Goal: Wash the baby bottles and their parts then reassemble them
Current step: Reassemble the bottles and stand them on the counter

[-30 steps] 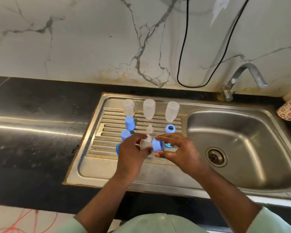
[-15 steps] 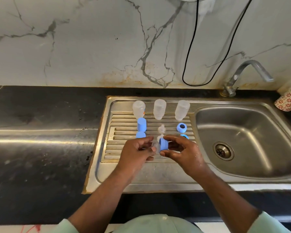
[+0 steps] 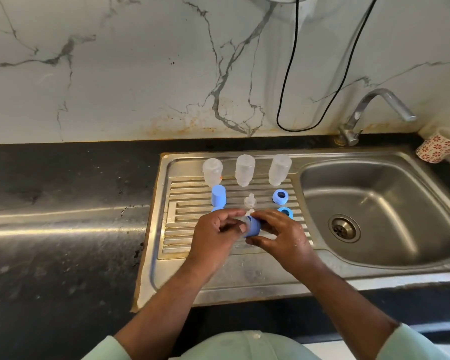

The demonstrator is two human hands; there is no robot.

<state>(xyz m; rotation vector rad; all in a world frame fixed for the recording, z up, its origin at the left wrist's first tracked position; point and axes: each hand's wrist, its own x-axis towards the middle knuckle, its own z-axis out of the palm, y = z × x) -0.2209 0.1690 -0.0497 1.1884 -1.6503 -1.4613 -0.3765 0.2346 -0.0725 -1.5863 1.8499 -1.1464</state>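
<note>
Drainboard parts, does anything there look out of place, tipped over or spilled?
Nothing stands out. Three clear bottles stand in a row at the back of the drainboard, with blue caps and rings upright in front. The left hand and right hand hold one blue ring between them.

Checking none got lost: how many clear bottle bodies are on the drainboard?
3, in a back row: left bottle, middle bottle, right bottle. None seem hidden.
</note>
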